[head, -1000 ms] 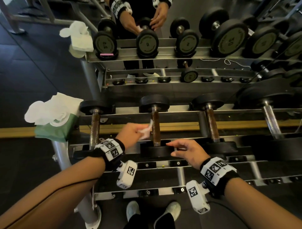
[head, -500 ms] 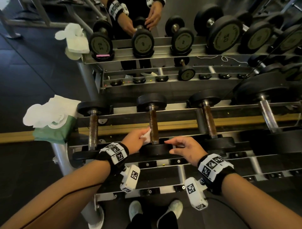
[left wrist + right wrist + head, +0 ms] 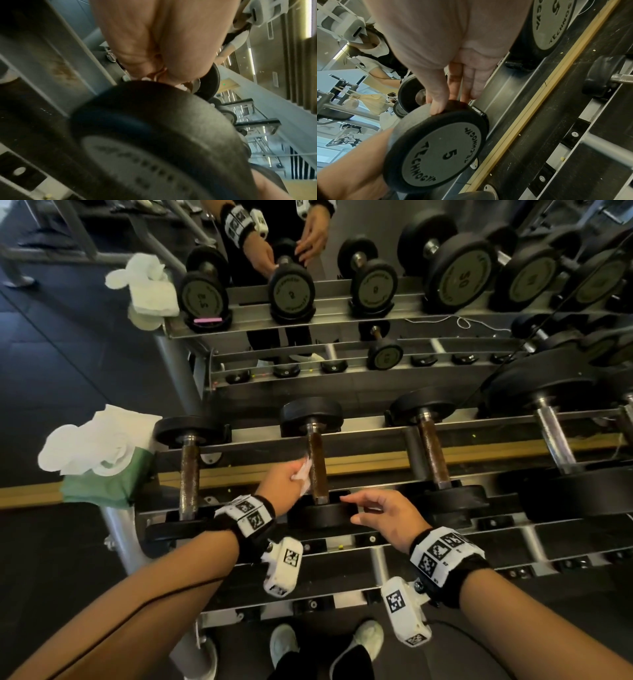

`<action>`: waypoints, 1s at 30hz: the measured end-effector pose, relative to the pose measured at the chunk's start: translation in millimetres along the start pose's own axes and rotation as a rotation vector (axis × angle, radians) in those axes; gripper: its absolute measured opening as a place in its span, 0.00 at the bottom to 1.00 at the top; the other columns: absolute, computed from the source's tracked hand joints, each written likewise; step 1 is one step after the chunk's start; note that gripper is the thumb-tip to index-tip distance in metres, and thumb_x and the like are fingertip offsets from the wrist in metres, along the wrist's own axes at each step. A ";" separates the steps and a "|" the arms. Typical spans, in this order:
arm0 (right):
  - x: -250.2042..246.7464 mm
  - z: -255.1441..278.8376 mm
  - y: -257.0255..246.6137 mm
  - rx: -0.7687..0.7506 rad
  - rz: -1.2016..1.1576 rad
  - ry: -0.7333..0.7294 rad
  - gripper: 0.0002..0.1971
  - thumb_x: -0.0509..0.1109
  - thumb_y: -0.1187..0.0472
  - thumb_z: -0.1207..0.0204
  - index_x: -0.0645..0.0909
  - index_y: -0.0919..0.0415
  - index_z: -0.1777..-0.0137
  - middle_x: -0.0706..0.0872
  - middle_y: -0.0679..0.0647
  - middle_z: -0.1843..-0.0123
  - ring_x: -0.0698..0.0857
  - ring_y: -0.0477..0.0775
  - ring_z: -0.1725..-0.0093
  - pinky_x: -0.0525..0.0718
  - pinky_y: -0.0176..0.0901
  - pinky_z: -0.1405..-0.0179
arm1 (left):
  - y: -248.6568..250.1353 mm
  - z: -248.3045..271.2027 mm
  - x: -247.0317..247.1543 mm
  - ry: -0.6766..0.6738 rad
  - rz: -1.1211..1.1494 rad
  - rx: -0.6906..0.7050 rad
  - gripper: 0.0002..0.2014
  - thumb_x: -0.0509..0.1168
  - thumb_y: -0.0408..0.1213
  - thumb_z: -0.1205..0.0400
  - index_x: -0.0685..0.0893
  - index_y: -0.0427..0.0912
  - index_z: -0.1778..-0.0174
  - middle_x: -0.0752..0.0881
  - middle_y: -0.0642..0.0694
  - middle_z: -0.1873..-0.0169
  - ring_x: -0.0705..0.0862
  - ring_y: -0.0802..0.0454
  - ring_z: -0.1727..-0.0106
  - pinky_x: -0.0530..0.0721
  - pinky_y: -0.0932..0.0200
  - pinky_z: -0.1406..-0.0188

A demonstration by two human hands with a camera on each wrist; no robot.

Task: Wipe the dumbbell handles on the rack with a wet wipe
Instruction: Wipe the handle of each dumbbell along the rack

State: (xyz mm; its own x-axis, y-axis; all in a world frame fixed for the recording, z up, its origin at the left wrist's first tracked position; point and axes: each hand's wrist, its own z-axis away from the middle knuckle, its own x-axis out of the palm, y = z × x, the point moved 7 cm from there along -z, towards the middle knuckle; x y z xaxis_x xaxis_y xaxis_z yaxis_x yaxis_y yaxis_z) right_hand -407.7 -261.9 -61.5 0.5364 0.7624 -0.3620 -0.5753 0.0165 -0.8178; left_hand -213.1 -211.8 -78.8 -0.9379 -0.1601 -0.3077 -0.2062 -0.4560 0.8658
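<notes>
On the rack's top tier (image 3: 376, 462) lies a dumbbell with a rusty brown handle (image 3: 317, 453). My left hand (image 3: 282, 481) grips a crumpled white wet wipe (image 3: 304, 472) and presses it against the left side of that handle, near its lower half. In the left wrist view my left hand (image 3: 154, 40) reaches past the black near head (image 3: 154, 135); the wipe is mostly hidden there. My right hand (image 3: 380, 511) rests with relaxed fingers on the near head (image 3: 318, 517). In the right wrist view, my right hand (image 3: 445, 54) lays its thumb on the rim of the head marked 5 (image 3: 440, 148).
A green wipe pack (image 3: 102, 474) with white wipes on top sits at the rack's left end. Rusty-handled dumbbells lie to the left (image 3: 189, 474) and right (image 3: 433, 453), a chrome-handled one (image 3: 555, 436) further right. A mirror behind reflects the rack. My shoes (image 3: 284, 642) stand below.
My left hand slid the wipe down the handle toward the near head, then a little way back up. The right hand stayed on the near head.
</notes>
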 end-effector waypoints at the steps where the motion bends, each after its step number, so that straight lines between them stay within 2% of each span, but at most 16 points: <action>1: 0.0 0.1 -0.2 0.001 0.000 -0.001 0.20 0.76 0.65 0.25 0.87 0.37 0.42 0.86 0.38 0.38 0.80 0.42 0.32 0.75 0.58 0.25 | -5.6 6.0 2.1 -0.047 -0.063 0.005 0.12 0.59 0.34 0.13 0.86 0.53 0.43 0.89 0.49 0.49 0.85 0.53 0.45 0.80 0.57 0.44; 3: 0.1 0.0 -1.2 0.001 0.001 -0.004 0.20 0.76 0.65 0.25 0.87 0.38 0.41 0.86 0.39 0.38 0.80 0.41 0.33 0.75 0.57 0.25 | -13.0 14.5 3.2 -0.117 -0.164 0.016 0.14 0.59 0.34 0.13 0.86 0.52 0.39 0.88 0.49 0.47 0.84 0.54 0.43 0.79 0.56 0.41; 5: 0.2 0.4 -1.9 0.000 -0.006 -0.009 0.20 0.76 0.66 0.25 0.87 0.39 0.41 0.86 0.40 0.38 0.80 0.43 0.33 0.75 0.57 0.25 | -10.7 15.0 -2.6 -0.106 -0.137 0.013 0.14 0.59 0.33 0.13 0.86 0.53 0.39 0.89 0.49 0.47 0.85 0.54 0.44 0.80 0.54 0.40; 7: 0.0 0.6 -2.0 0.000 -0.012 -0.011 0.20 0.76 0.66 0.25 0.87 0.41 0.40 0.86 0.42 0.37 0.80 0.44 0.32 0.75 0.57 0.24 | -6.0 5.3 -17.5 0.021 0.005 -0.013 0.16 0.59 0.31 0.13 0.84 0.51 0.35 0.88 0.49 0.46 0.85 0.57 0.47 0.82 0.58 0.46; 9: -0.1 0.8 -1.9 -0.003 -0.014 -0.008 0.19 0.76 0.67 0.25 0.87 0.43 0.39 0.86 0.43 0.37 0.80 0.44 0.32 0.75 0.56 0.24 | 2.6 -5.1 -33.9 0.182 0.030 -0.016 0.19 0.58 0.29 0.14 0.82 0.48 0.30 0.87 0.51 0.47 0.83 0.59 0.47 0.76 0.66 0.52; 11: 0.7 0.9 -1.2 -0.002 -0.016 -0.008 0.19 0.76 0.66 0.25 0.87 0.43 0.39 0.86 0.43 0.37 0.81 0.44 0.32 0.75 0.56 0.24 | 12.5 -13.0 -34.3 0.216 0.007 0.024 0.20 0.58 0.29 0.14 0.81 0.48 0.28 0.86 0.52 0.47 0.82 0.56 0.45 0.73 0.69 0.54; 13: 0.5 0.5 -0.1 0.003 -0.015 -0.007 0.20 0.76 0.66 0.25 0.87 0.40 0.40 0.86 0.42 0.37 0.80 0.44 0.32 0.76 0.56 0.25 | 16.3 -15.3 -23.5 0.163 -0.009 0.044 0.21 0.59 0.31 0.13 0.79 0.50 0.26 0.86 0.51 0.43 0.82 0.57 0.45 0.72 0.70 0.56; 16: -1.0 -2.5 -0.6 0.003 0.007 -0.009 0.21 0.77 0.66 0.27 0.88 0.37 0.43 0.87 0.40 0.38 0.81 0.43 0.33 0.75 0.56 0.25 | 10.1 -9.1 -12.0 0.118 -0.075 0.052 0.24 0.59 0.30 0.14 0.76 0.52 0.22 0.85 0.50 0.39 0.83 0.56 0.42 0.77 0.68 0.50; 18: -3.0 -5.7 -3.0 0.019 0.058 -0.018 0.21 0.79 0.64 0.28 0.88 0.32 0.47 0.87 0.37 0.41 0.81 0.42 0.35 0.75 0.57 0.25 | 3.3 -1.4 -7.5 0.075 -0.076 0.053 0.23 0.58 0.30 0.13 0.76 0.56 0.24 0.85 0.55 0.45 0.82 0.65 0.47 0.75 0.72 0.54; 20: -4.2 -8.4 -5.8 0.030 0.103 -0.037 0.21 0.79 0.63 0.28 0.87 0.29 0.51 0.87 0.37 0.43 0.82 0.42 0.37 0.77 0.58 0.28 | -0.8 6.4 -4.8 0.016 -0.116 0.052 0.21 0.59 0.32 0.13 0.79 0.61 0.30 0.82 0.63 0.51 0.80 0.72 0.53 0.73 0.76 0.56; 21: -4.7 -9.3 -6.5 0.030 0.117 -0.043 0.21 0.79 0.62 0.29 0.87 0.28 0.51 0.87 0.37 0.45 0.82 0.42 0.38 0.79 0.58 0.29 | -2.6 9.3 -3.2 -0.035 -0.162 0.044 0.19 0.59 0.32 0.13 0.80 0.59 0.31 0.82 0.64 0.51 0.80 0.72 0.52 0.72 0.75 0.55; 23: -4.9 -10.0 -6.4 0.028 0.125 -0.049 0.21 0.79 0.61 0.29 0.86 0.28 0.50 0.87 0.35 0.46 0.82 0.40 0.40 0.80 0.57 0.30 | -4.9 13.0 -2.5 -0.162 -0.273 0.027 0.17 0.61 0.34 0.14 0.82 0.54 0.31 0.85 0.58 0.48 0.82 0.65 0.47 0.77 0.67 0.48; 25: -3.8 -8.7 -4.6 0.030 0.121 -0.049 0.21 0.79 0.61 0.28 0.86 0.28 0.48 0.88 0.35 0.45 0.82 0.41 0.38 0.79 0.59 0.29 | -3.0 13.6 -13.2 -0.184 -0.282 0.002 0.15 0.63 0.35 0.15 0.86 0.52 0.35 0.88 0.54 0.48 0.85 0.59 0.46 0.79 0.59 0.44; 26: -3.5 -7.9 -3.7 0.030 0.116 -0.044 0.21 0.79 0.60 0.28 0.86 0.29 0.47 0.87 0.36 0.43 0.82 0.43 0.37 0.79 0.59 0.29 | 0.2 12.8 -22.6 -0.127 -0.227 -0.013 0.15 0.63 0.34 0.15 0.87 0.52 0.36 0.89 0.53 0.48 0.85 0.58 0.46 0.79 0.57 0.42; 28: -3.7 -6.2 -3.3 0.022 0.109 -0.034 0.21 0.79 0.60 0.27 0.86 0.28 0.46 0.87 0.37 0.41 0.82 0.43 0.36 0.78 0.60 0.28 | 8.5 8.6 -47.6 0.094 -0.152 -0.005 0.16 0.60 0.34 0.13 0.85 0.52 0.32 0.88 0.51 0.46 0.83 0.56 0.44 0.76 0.57 0.40; 30: -3.8 -4.9 -4.5 0.008 0.109 -0.031 0.21 0.78 0.60 0.27 0.86 0.27 0.46 0.86 0.35 0.41 0.81 0.42 0.35 0.77 0.59 0.27 | 21.4 3.5 -62.2 0.262 -0.227 0.058 0.20 0.57 0.34 0.12 0.80 0.53 0.26 0.87 0.49 0.46 0.82 0.54 0.46 0.73 0.60 0.44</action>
State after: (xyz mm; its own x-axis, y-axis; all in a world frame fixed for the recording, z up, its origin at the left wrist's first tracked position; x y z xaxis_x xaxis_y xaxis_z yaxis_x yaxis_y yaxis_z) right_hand -404.1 -268.0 -58.6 0.4513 0.7795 -0.4344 -0.6339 -0.0627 -0.7709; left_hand -160.1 -208.6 -39.8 -0.7645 -0.2827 -0.5793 -0.4238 -0.4567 0.7822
